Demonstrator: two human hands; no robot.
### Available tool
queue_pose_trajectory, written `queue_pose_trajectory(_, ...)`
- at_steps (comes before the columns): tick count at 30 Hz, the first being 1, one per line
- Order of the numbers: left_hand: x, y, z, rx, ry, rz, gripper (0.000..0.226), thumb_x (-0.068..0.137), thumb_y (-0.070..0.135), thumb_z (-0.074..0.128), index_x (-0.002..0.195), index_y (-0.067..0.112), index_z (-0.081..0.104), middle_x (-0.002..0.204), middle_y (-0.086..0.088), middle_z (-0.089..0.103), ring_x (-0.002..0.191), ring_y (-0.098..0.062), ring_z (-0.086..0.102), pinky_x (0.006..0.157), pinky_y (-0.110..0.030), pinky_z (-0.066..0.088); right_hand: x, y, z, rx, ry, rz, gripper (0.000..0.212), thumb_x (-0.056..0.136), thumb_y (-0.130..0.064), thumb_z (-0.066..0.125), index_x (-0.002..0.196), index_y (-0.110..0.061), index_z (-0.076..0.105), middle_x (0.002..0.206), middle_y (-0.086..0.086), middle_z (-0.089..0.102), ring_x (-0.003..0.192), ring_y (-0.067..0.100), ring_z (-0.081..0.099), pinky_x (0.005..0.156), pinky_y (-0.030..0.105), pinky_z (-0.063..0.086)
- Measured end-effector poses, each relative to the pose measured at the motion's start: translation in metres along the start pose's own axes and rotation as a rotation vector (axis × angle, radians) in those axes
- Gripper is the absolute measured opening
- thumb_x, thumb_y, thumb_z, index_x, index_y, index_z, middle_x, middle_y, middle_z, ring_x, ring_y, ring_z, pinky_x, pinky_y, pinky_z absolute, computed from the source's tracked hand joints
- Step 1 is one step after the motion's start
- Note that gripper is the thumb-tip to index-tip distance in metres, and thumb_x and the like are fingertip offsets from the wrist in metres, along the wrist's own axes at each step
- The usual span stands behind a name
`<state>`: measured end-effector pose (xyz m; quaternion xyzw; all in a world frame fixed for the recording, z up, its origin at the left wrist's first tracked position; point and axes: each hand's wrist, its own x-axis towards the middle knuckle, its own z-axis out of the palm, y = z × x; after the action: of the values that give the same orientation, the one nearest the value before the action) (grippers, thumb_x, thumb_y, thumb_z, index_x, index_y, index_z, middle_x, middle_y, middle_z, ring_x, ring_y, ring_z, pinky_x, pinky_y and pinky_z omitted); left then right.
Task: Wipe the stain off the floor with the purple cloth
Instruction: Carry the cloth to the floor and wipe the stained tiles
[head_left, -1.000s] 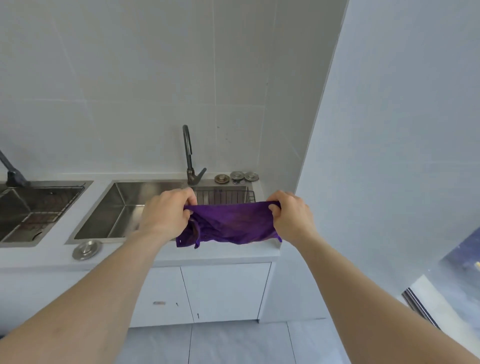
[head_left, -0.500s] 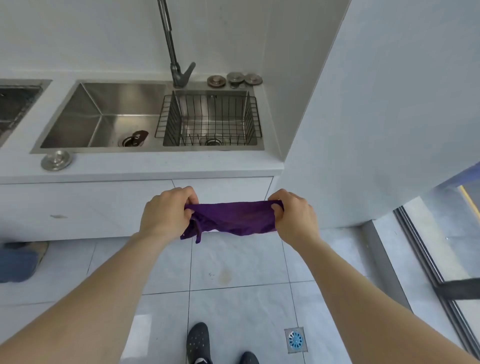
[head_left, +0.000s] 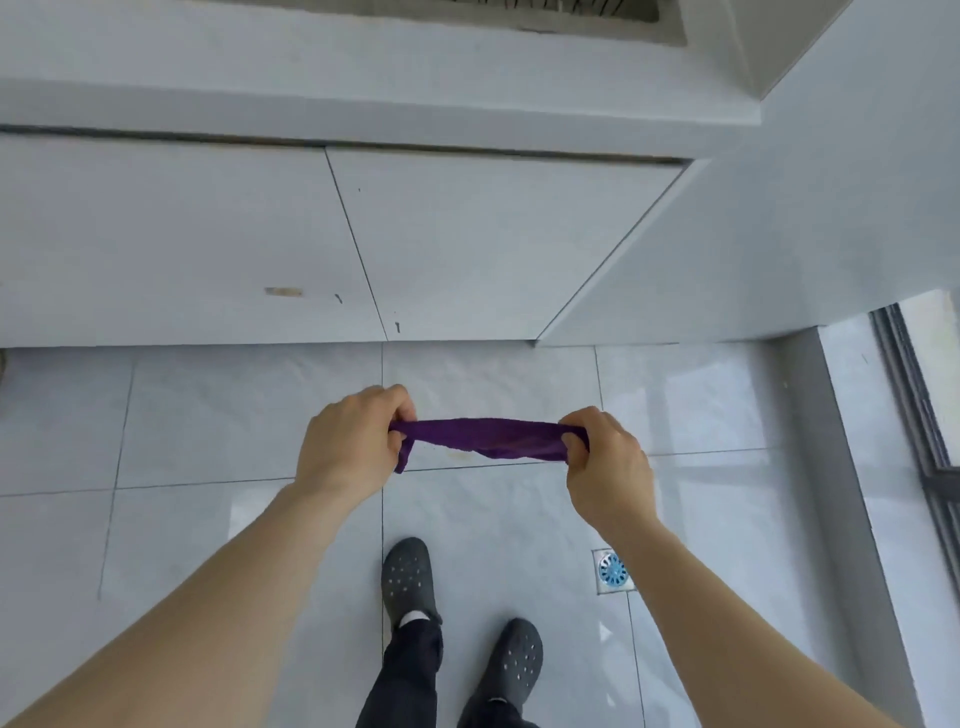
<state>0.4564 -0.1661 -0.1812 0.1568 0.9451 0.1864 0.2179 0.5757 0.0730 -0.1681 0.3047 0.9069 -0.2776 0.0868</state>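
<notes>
The purple cloth (head_left: 493, 439) is stretched flat between both hands, held in the air above the floor tiles. My left hand (head_left: 350, 441) pinches its left end and my right hand (head_left: 605, 465) pinches its right end. A faint brownish stain (head_left: 460, 457) shows on the pale floor tile just under the cloth's lower edge, partly hidden by the cloth.
White cabinet doors (head_left: 467, 244) stand ahead under the counter edge (head_left: 363, 67). My two dark shoes (head_left: 408, 577) stand on the tiles below the hands. A floor drain with a blue insert (head_left: 613, 570) lies at right. A dark window frame (head_left: 919, 415) runs along the right side.
The view has tilted down from the sink to the floor. Both hands, still holding the cloth, have lowered toward the tiles, and the cloth now looks flatter and covers part of the stain.
</notes>
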Motion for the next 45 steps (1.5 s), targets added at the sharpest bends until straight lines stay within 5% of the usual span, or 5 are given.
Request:
queue_pose_trajectory(20, 0.064, -0.154, 0.366, -0.100, -0.134, -0.086, 0.029, 0.086, 0.007, 0.064, 0.089, 0.035, 0.062, 0.084, 0.019, 0.064, 0.076, -0.009, 0.062, 0.059, -0.022, 0.039, 0.051, 0.209, 0.341, -0.003, -0.021, 0.050, 0.019, 0.101, -0.011, 0.047, 0.106, -0.023, 0.060, 0.096, -0.005, 0.068, 0.075, 0.027, 0.060, 0.066, 0.042, 0.051)
queue_pose_trajectory(27, 0.110, -0.209, 0.453, -0.188, -0.177, -0.019, 0.025, 0.087, 0.014, 0.069, 0.094, 0.038, 0.064, 0.091, 0.018, 0.068, 0.080, -0.005, 0.064, 0.073, -0.029, 0.054, 0.096, 0.259, 0.434, -0.037, 0.087, -0.011, 0.025, 0.100, -0.005, 0.045, 0.111, -0.021, 0.060, 0.102, -0.002, 0.066, 0.069, 0.031, 0.060, 0.060, 0.044, 0.052)
queue_pose_trajectory(33, 0.131, -0.232, 0.496, -0.159, -0.180, 0.058, 0.021, 0.088, 0.022, 0.068, 0.098, 0.039, 0.061, 0.091, 0.024, 0.065, 0.082, -0.002, 0.062, 0.070, -0.019, 0.045, 0.124, 0.284, 0.473, -0.067, 0.230, -0.056, 0.022, 0.099, -0.004, 0.047, 0.110, -0.017, 0.062, 0.096, -0.001, 0.063, 0.065, 0.032, 0.057, 0.055, 0.044, 0.051)
queue_pose_trajectory(40, 0.134, -0.210, 0.536, -0.111, -0.178, 0.223, 0.018, 0.093, 0.028, 0.063, 0.108, 0.036, 0.062, 0.106, 0.019, 0.068, 0.089, -0.009, 0.065, 0.079, -0.025, 0.051, 0.152, 0.295, 0.491, -0.119, 0.475, -0.082, 0.025, 0.094, -0.006, 0.061, 0.118, -0.014, 0.063, 0.115, 0.009, 0.058, 0.104, 0.033, 0.054, 0.093, 0.048, 0.044)
queue_pose_trajectory(45, 0.134, -0.202, 0.541, -0.180, -0.226, 0.317, 0.017, 0.089, 0.050, 0.055, 0.099, 0.040, 0.064, 0.093, 0.022, 0.067, 0.082, -0.001, 0.063, 0.075, -0.022, 0.051, 0.131, 0.278, 0.528, -0.061, 0.383, -0.211, 0.050, 0.094, -0.050, 0.059, 0.130, -0.015, 0.053, 0.136, 0.004, 0.053, 0.132, 0.028, 0.049, 0.110, 0.044, 0.038)
